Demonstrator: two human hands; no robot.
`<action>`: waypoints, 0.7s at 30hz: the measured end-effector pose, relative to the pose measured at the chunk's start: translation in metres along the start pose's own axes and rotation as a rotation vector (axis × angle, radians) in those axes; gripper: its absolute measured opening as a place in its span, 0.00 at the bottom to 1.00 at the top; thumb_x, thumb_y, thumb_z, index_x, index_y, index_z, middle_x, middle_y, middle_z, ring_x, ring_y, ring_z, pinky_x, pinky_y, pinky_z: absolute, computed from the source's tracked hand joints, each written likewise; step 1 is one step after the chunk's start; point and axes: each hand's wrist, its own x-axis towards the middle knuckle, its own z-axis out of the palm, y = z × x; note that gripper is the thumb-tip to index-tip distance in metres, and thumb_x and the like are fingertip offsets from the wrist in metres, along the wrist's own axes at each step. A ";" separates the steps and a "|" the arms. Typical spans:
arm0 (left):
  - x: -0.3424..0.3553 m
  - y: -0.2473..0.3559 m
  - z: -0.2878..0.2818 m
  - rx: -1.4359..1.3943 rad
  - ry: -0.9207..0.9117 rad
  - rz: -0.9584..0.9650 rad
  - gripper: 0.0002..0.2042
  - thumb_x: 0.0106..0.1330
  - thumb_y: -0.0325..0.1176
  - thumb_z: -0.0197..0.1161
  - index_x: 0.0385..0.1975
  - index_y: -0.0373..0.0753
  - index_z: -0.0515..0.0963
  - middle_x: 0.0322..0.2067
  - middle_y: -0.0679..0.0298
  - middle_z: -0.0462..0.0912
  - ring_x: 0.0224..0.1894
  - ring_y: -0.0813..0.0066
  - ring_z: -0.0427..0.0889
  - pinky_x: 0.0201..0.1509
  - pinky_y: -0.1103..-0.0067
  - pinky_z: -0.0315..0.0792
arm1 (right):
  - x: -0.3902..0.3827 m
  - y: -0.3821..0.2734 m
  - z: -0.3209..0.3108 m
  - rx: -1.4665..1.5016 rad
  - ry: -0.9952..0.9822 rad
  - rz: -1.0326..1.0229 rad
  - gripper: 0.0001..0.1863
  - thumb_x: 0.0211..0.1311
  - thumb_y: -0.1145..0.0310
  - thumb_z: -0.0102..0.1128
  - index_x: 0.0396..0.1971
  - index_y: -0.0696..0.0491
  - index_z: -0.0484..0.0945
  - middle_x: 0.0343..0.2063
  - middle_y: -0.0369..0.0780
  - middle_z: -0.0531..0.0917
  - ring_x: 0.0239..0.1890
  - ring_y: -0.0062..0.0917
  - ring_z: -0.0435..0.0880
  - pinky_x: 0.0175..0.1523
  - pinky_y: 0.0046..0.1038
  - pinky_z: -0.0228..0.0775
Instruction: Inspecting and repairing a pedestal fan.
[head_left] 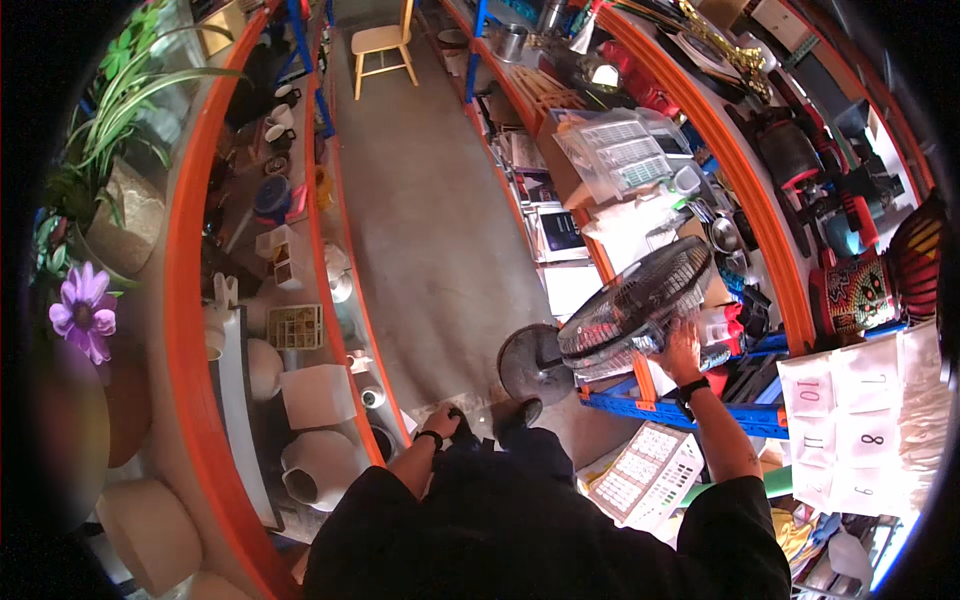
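A black pedestal fan (635, 300) with a round base (525, 362) leans by the right-hand shelving, its wire cage tipped toward the shelf. My right hand (681, 348) grips the back of the fan head, fingers curled around it. My left hand (442, 420) is low at my left side, in front of my dark clothing, closed around a small dark thing that I cannot make out.
Orange shelving (185, 250) lines the left, holding plants (85, 310), mugs and pale pots (318, 470). The right-hand shelves (710, 125) carry plastic cases (620, 155), papers and metalware. A narrow aisle (420, 200) runs ahead to a wooden chair (378, 42). A white numbered panel (850, 420) hangs right.
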 end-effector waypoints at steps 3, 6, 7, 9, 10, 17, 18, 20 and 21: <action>-0.017 0.050 -0.024 -0.037 -0.029 -0.020 0.20 0.62 0.42 0.59 0.55 0.49 0.73 0.49 0.47 0.81 0.53 0.48 0.79 0.58 0.61 0.72 | 0.001 -0.001 -0.018 -0.007 -0.091 0.071 0.62 0.36 0.45 0.79 0.66 0.63 0.54 0.57 0.54 0.71 0.63 0.50 0.67 0.68 0.48 0.58; -0.027 0.060 -0.042 0.031 -0.049 -0.152 0.21 0.62 0.44 0.57 0.55 0.47 0.73 0.51 0.46 0.80 0.55 0.46 0.78 0.59 0.59 0.71 | 0.007 -0.013 -0.022 -0.050 -0.063 0.062 0.62 0.34 0.45 0.80 0.66 0.61 0.54 0.54 0.50 0.71 0.61 0.46 0.68 0.67 0.52 0.58; -0.029 0.056 -0.043 0.070 -0.054 -0.168 0.23 0.62 0.46 0.56 0.56 0.44 0.73 0.52 0.45 0.79 0.55 0.46 0.77 0.60 0.59 0.71 | 0.009 -0.014 -0.019 -0.121 -0.011 0.026 0.63 0.32 0.46 0.81 0.67 0.60 0.55 0.53 0.47 0.72 0.60 0.42 0.68 0.65 0.53 0.57; -0.033 0.050 -0.047 0.074 -0.069 -0.166 0.29 0.63 0.51 0.54 0.58 0.35 0.72 0.54 0.42 0.77 0.57 0.46 0.76 0.62 0.60 0.69 | 0.012 -0.017 -0.020 -0.106 0.027 -0.003 0.64 0.32 0.45 0.81 0.67 0.60 0.55 0.53 0.46 0.71 0.61 0.41 0.67 0.65 0.56 0.57; -0.033 0.048 -0.049 0.083 -0.070 -0.164 0.29 0.63 0.51 0.54 0.58 0.35 0.72 0.54 0.42 0.77 0.57 0.46 0.76 0.62 0.60 0.69 | 0.011 -0.018 -0.021 -0.100 0.063 -0.036 0.65 0.31 0.45 0.81 0.68 0.59 0.54 0.53 0.45 0.71 0.61 0.39 0.66 0.64 0.58 0.56; -0.028 0.040 -0.046 0.083 -0.085 -0.219 0.32 0.63 0.53 0.59 0.59 0.33 0.72 0.56 0.43 0.77 0.59 0.51 0.76 0.64 0.65 0.68 | 0.011 -0.011 -0.021 -0.114 0.021 -0.007 0.60 0.32 0.46 0.81 0.66 0.59 0.58 0.54 0.44 0.72 0.59 0.39 0.69 0.64 0.46 0.61; -0.028 0.039 -0.045 0.092 -0.076 -0.213 0.31 0.63 0.52 0.59 0.58 0.33 0.72 0.56 0.43 0.77 0.59 0.50 0.76 0.64 0.64 0.68 | 0.012 -0.006 -0.021 -0.112 0.020 -0.007 0.60 0.32 0.46 0.81 0.66 0.59 0.58 0.54 0.44 0.72 0.59 0.39 0.69 0.64 0.46 0.61; -0.025 0.038 -0.043 0.107 -0.082 -0.211 0.31 0.63 0.53 0.58 0.58 0.34 0.72 0.56 0.44 0.77 0.60 0.51 0.75 0.65 0.64 0.68 | 0.015 0.008 -0.022 -0.076 0.009 -0.064 0.57 0.33 0.48 0.81 0.64 0.58 0.60 0.54 0.44 0.72 0.58 0.39 0.71 0.63 0.43 0.62; -0.025 0.039 -0.043 0.120 -0.088 -0.208 0.31 0.64 0.54 0.57 0.59 0.35 0.73 0.57 0.45 0.77 0.60 0.51 0.75 0.65 0.65 0.68 | 0.014 0.015 -0.021 -0.077 0.006 -0.081 0.56 0.34 0.49 0.81 0.63 0.58 0.61 0.54 0.44 0.72 0.59 0.39 0.70 0.62 0.43 0.62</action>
